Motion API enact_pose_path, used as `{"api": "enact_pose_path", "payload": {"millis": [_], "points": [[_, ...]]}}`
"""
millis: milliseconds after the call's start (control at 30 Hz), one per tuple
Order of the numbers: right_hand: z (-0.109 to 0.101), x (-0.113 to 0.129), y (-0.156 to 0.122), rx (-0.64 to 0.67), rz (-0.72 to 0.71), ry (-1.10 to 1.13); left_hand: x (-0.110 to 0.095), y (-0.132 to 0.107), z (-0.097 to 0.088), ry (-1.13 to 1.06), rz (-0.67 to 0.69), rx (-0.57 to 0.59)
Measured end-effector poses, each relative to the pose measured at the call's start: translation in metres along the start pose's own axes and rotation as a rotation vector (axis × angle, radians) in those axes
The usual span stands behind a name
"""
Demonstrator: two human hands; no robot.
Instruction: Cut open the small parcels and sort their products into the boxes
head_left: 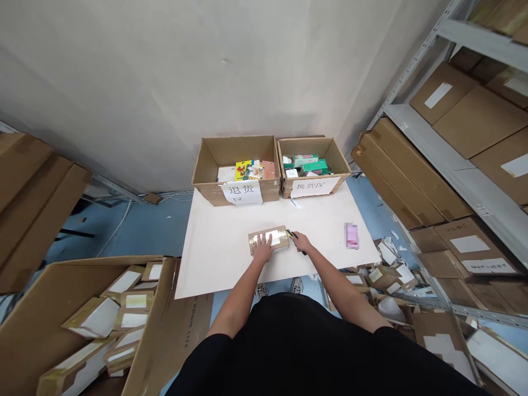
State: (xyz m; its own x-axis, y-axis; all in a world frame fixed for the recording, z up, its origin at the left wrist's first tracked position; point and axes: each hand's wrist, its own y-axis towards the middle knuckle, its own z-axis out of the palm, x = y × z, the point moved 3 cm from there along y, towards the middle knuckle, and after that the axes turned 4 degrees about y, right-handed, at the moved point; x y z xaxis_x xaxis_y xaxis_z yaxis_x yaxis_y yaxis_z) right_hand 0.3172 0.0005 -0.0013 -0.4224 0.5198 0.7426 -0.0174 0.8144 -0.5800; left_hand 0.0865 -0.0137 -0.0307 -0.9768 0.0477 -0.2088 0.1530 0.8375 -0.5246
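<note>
A small brown cardboard parcel (281,231) with a white label and shiny tape lies on the white tabletop (214,247), slightly angled. My left hand (263,248) rests on its near side and top, fingers spread across the label. Just off the parcel's right end, my right hand (302,242) is closed around a black and yellow box cutter (293,235). Its tip points at that end of the parcel; whether the blade touches the cardboard I cannot tell.
Two open cartons with handwritten signs, a larger left one (210,191) and a smaller right one (285,190), hold small boxes at the table's back. A blurred pink item (352,235) lies right. A big carton of parcels (159,297) stands left; shelving (433,137) rises right.
</note>
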Motion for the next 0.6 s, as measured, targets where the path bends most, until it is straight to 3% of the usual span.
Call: {"api": "enact_pose_path", "payload": {"millis": [267, 367, 467, 600], "points": [[-0.007, -0.027, -0.023, 0.070, 0.035, 0.052, 0.002, -0.004, -0.003, 0.026, -0.024, -0.017], [-0.002, -0.031, -0.025, -0.116, 0.052, 0.116, -0.013, -0.007, -0.004, 0.061, -0.052, -0.050], [0.014, -0.029, -0.023, -0.304, 0.059, 0.108, -0.044, -0.012, 0.001, 0.102, -0.112, -0.084], [0.028, -0.024, -0.016, -0.420, 0.103, 0.023, -0.079, -0.022, 0.012, 0.101, -0.002, -0.096]]}}
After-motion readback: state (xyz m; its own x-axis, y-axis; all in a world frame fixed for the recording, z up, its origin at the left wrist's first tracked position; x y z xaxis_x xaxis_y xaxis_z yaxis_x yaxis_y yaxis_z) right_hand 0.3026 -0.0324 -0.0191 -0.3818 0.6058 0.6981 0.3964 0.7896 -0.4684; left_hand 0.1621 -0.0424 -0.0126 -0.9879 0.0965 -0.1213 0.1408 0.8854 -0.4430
